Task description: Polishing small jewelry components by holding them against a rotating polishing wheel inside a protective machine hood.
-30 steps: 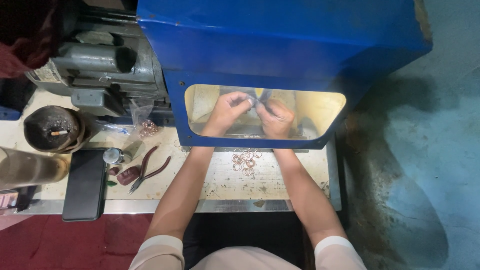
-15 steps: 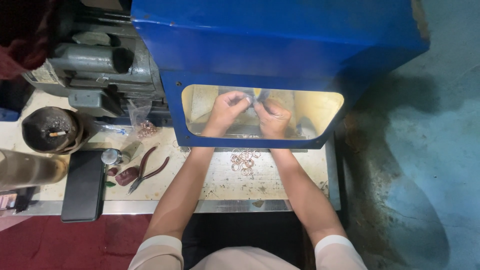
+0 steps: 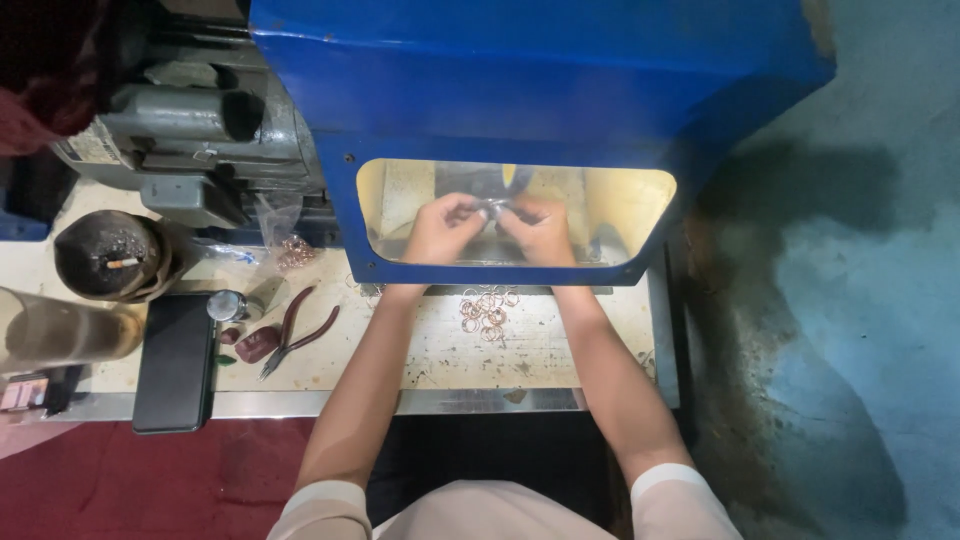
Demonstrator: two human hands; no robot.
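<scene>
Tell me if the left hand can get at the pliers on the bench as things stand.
Probably yes. The left hand is inside the blue hood's lit window, close to the right hand. The red-handled pliers lie uncovered on the bench to its left, outside the hood; it would have to draw back out first.

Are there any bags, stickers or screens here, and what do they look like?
Clear plastic bag: on the bench left of the blue hood, crumpled, with coppery rings inside.
Label plate: on the grey machine's left end, a small pale rectangle; its print is too small to tell.
Black slab: flat near the bench's front edge, left of the pliers; maybe a dark phone, cannot tell.
</scene>
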